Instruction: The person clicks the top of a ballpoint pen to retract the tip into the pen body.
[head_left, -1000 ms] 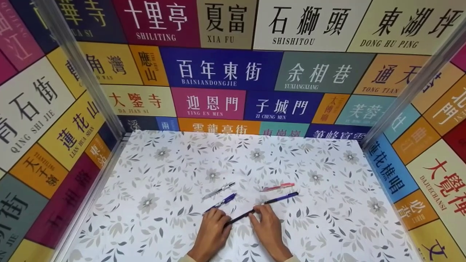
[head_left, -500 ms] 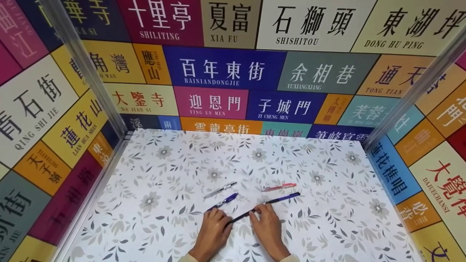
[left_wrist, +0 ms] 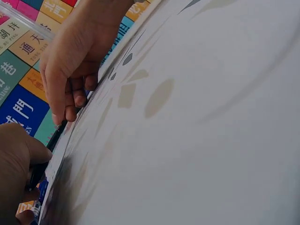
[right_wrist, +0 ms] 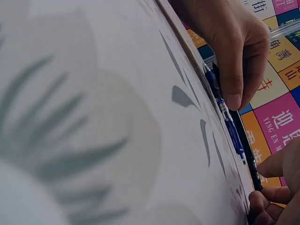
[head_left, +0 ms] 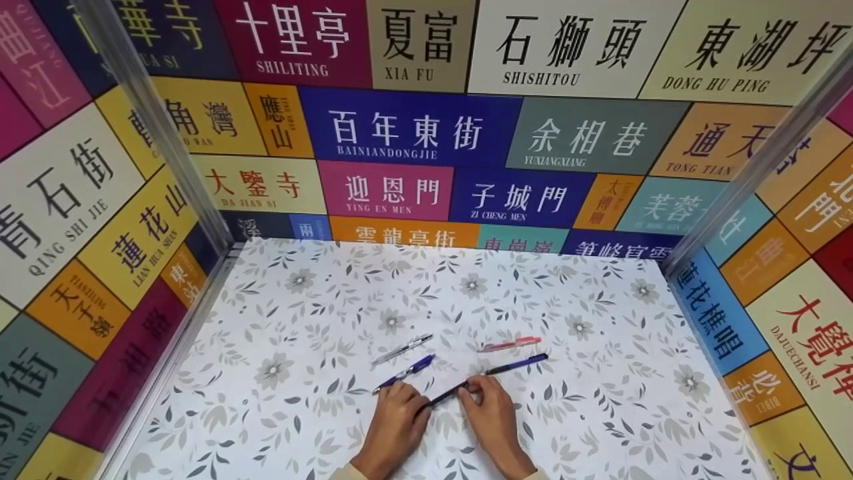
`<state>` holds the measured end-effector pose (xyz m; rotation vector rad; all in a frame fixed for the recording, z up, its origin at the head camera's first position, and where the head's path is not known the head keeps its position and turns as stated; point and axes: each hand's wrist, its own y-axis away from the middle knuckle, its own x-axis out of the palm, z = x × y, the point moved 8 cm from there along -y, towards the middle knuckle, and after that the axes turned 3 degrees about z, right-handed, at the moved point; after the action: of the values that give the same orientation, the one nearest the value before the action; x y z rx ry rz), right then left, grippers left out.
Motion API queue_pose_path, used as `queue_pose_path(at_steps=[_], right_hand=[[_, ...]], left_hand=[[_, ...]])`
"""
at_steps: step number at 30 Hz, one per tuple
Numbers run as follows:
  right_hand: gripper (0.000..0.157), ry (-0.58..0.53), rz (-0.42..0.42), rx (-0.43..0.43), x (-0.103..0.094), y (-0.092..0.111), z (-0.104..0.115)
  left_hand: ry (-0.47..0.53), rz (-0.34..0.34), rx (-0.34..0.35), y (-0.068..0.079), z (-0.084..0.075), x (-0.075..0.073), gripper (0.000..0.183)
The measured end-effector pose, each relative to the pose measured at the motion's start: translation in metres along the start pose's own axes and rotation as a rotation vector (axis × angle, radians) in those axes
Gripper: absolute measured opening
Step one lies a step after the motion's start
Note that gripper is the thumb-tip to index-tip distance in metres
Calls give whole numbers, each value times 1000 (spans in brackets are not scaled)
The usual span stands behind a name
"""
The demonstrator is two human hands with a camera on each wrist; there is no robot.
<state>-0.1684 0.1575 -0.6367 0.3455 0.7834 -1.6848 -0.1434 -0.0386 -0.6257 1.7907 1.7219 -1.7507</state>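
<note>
In the head view a slim black pen (head_left: pixel 448 395) lies slantwise between the two hands, low over the patterned tabletop. Its lower left end is pinched by my left hand (head_left: pixel 398 417), whose fingers partly cover it. My right hand (head_left: pixel 492 412) pinches the other end between thumb and fingers. Just beyond the left fingertips lies a blue pen with a clear barrel (head_left: pixel 414 367). Another pen, dark with a purple-blue end (head_left: pixel 523 362), lies beyond the right hand. The right wrist view shows the black pen (right_wrist: pixel 249 152) spanning both hands.
A clear pen (head_left: pixel 402 349) and a pink pen (head_left: pixel 512 343) lie farther back on the white, leaf-patterned tabletop (head_left: pixel 320 320). Colourful panels with lettering (head_left: pixel 406 127) wall the table at the back and sides. Clear corner strips (head_left: pixel 166 133) run up between the panels.
My left hand has shifted slightly to the right along with the black pen. The right fingertips have drawn together at the pen's far end. The other pens lie as before.
</note>
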Motion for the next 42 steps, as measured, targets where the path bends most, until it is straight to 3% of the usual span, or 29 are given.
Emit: queue_pose_path(at_steps=[14, 25, 35, 42], right_hand=[[16, -170, 19, 146, -7, 0, -13], [16, -196, -52, 113, -23, -2, -13], [16, -214, -65, 128, -33, -1, -20], [17, -216, -81, 141, -41, 0, -19]], left_hand=[[63, -33, -34, -6, -5, 1, 12], [108, -30, -69, -17, -14, 3, 15], [118, 38, -104, -24, -17, 10, 8], [133, 7, -74, -26, -22, 10, 11]])
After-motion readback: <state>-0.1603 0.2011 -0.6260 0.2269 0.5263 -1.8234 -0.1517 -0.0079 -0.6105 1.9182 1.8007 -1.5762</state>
